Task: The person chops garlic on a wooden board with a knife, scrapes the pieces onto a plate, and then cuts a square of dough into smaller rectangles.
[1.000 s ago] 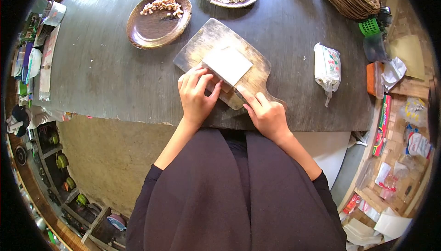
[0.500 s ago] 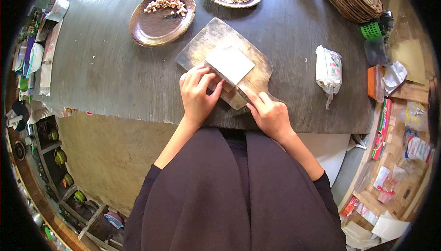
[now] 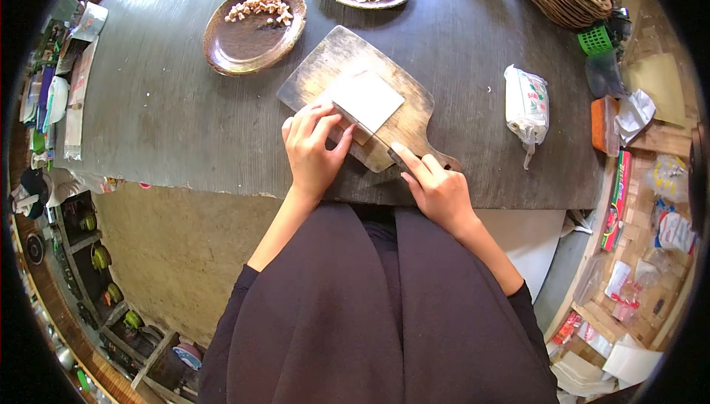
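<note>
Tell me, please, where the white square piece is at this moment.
The white square piece lies just above the centre of the head view, on the wooden cutting board, above and right of the left hand.

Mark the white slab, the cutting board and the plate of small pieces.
White slab (image 3: 368, 101), head view: middle of its top face.
Cutting board (image 3: 333, 60), head view: bare wood beyond the slab.
Plate of small pieces (image 3: 248, 43), head view: its bare near side.

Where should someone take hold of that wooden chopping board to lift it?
Probably the narrow handle of the chopping board, coming from the person's near right. The board tapers there and points that way, clear of the white slab on its wide part. The right hand is close by.
</note>
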A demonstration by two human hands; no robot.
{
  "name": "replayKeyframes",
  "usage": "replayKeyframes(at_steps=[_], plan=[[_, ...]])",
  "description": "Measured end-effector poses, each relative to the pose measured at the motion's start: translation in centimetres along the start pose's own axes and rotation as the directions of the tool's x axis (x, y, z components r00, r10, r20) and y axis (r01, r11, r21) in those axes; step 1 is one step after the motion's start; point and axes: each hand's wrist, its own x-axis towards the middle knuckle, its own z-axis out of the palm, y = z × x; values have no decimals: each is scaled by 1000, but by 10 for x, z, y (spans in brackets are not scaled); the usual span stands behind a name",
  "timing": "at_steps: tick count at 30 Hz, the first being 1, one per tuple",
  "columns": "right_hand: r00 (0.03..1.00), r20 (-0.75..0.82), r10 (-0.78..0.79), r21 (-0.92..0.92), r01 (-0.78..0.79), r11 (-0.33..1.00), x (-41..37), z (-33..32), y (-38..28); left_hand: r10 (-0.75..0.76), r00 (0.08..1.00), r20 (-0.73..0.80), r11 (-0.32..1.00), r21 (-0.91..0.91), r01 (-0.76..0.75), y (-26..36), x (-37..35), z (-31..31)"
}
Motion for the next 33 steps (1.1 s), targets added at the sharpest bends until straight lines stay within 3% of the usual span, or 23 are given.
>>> replayKeyframes(at_steps=[21,24,27,29,33], plan=[[999,-18,48,26,-48,999,-24,-3,1,-26,1000,10,1000,16,26,8,4,1],[998,-27,52,43,-51,998,-23,-4,0,-103,994,45,995,4,103,10,6,0],[998,-32,52,54,-50,997,-23,-5,1,-62,993,101,997,60,57,4,14,-2],[998,-29,48,49,-47,998,-24,-5,1,38,958,286,987,140,-81,-12,20,-3],[998,-27,52,70,-50,996,-24,-4,1,77,895,439,962,202,-182,-20,23,-8]])
